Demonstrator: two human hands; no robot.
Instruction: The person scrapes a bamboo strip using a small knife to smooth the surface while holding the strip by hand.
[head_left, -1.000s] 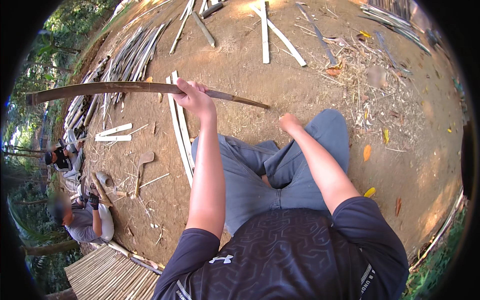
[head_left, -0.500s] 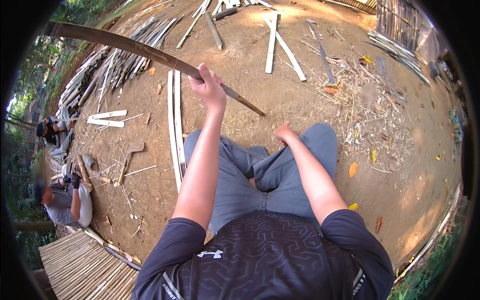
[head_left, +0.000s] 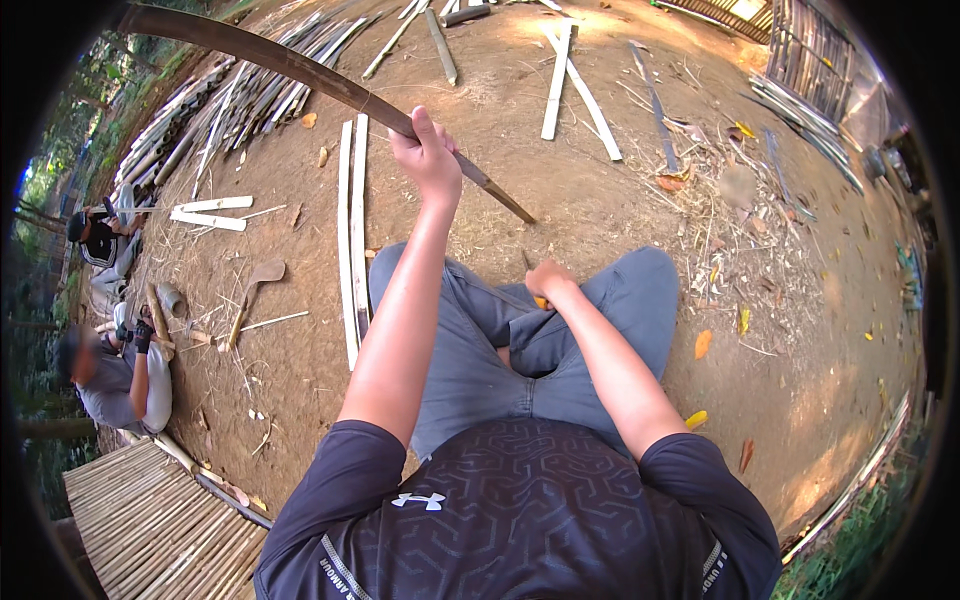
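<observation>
Left hand (head_left: 430, 160) raised, fingers wrapped tight round long dark bamboo strip (head_left: 300, 70), held above two pale slats (head_left: 350, 230) on dirt. Right hand (head_left: 548, 282) rests on lap right of slats, fingers curled, grip unclear.

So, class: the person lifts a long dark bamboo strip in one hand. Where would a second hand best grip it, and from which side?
Probably on the long free length up-left of the left hand, coming from below with the palm up. The bamboo strip runs far out that way and tilts upward, so most of its length hangs unsupported there. Only a short tapered end sticks out toward the right hand at the lap.
</observation>
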